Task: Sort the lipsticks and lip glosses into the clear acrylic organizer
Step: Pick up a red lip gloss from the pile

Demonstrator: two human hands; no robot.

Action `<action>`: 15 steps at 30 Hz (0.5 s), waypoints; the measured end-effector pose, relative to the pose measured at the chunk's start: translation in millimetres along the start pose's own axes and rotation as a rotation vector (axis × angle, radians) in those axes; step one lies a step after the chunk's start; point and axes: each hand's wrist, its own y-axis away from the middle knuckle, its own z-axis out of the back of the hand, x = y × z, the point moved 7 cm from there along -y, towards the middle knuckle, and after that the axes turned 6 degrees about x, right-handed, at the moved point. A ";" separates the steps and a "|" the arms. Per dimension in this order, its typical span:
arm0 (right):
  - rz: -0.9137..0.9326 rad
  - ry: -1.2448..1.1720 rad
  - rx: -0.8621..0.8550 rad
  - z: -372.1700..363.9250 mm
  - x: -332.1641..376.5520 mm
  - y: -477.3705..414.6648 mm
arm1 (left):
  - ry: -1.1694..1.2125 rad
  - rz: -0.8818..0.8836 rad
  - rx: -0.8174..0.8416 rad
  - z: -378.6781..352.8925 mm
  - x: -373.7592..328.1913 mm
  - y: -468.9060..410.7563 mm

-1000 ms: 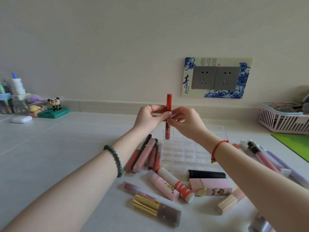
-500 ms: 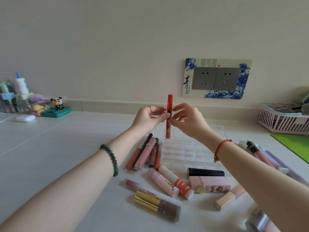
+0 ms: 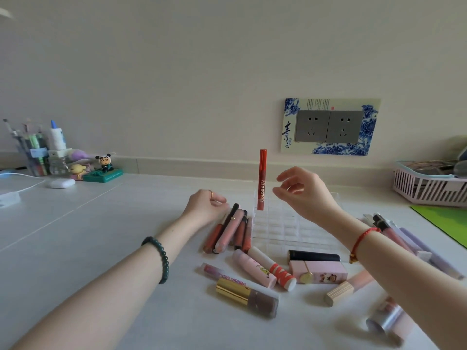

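A red lip gloss tube (image 3: 262, 180) stands upright in the far left corner cell of the clear acrylic organizer (image 3: 290, 231). My right hand (image 3: 303, 193) hovers just right of the tube, fingers relaxed and apart from it. My left hand (image 3: 206, 207) is low on the table with loosely curled fingers at the top ends of several lying lip glosses (image 3: 230, 229), holding nothing I can see. In front of the organizer lie a black lipstick (image 3: 313, 255), a pink boxy lipstick (image 3: 318, 272), pink tubes (image 3: 254, 271) and a gold-capped one (image 3: 246, 296).
More glosses (image 3: 394, 236) lie right of the organizer, partly behind my right forearm. A pink basket (image 3: 429, 188) and green mat (image 3: 447, 221) sit at far right. A pen cup (image 3: 32, 152), panda figure (image 3: 104, 164) and white earbud case (image 3: 62, 183) stand far left.
Both hands have let go of the red tube, which now stands in the organizer. My left hand dropped down to the lying glosses; my right hand drew back to the right.
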 end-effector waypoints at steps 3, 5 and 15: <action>-0.006 -0.017 0.017 -2.2 -0.9 7.3 | -0.017 0.016 -0.005 -8.5 3.1 -1.5; -0.003 -0.021 0.026 -3.1 -1.9 10.5 | -0.055 0.009 0.005 -14.5 0.6 -4.5; -0.011 -0.014 0.024 -0.9 -11.3 13.3 | -0.153 0.143 0.053 -18.4 1.3 -13.2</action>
